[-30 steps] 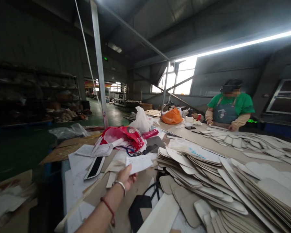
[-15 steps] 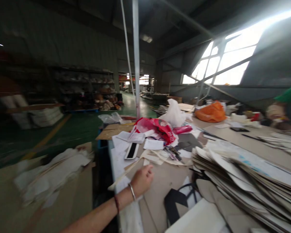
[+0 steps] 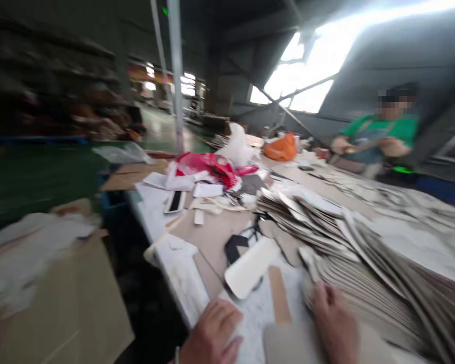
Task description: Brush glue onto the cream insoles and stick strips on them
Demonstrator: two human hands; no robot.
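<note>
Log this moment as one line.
left hand: open, over table | right hand: at stacked pieces, hold unclear | co-worker: across table

Left hand [image 3: 217,329]: passage forward-left, over flat paper [image 3: 180,253] to bare tabletop [image 3: 223,225]; scraps [image 3: 212,205] and a red bag [image 3: 208,167] block farther ahead. Directly ahead-right, white panel [image 3: 252,268] lies in the way, black piece [image 3: 233,247] just beyond it. To its left: table edge, dark gap, then cardboard [image 3: 79,303]. Between hands, low crossing over brown strip [image 3: 279,296], flat; grey-beige piece [image 3: 288,341] nearer the body. Right hand [image 3: 335,321]: hemmed in, fanned pieces [image 3: 360,283] at its fingers and rightward, layered stack [image 3: 307,217] ahead; only leftward or upward open. Blurry, exact contact unclear.
</note>
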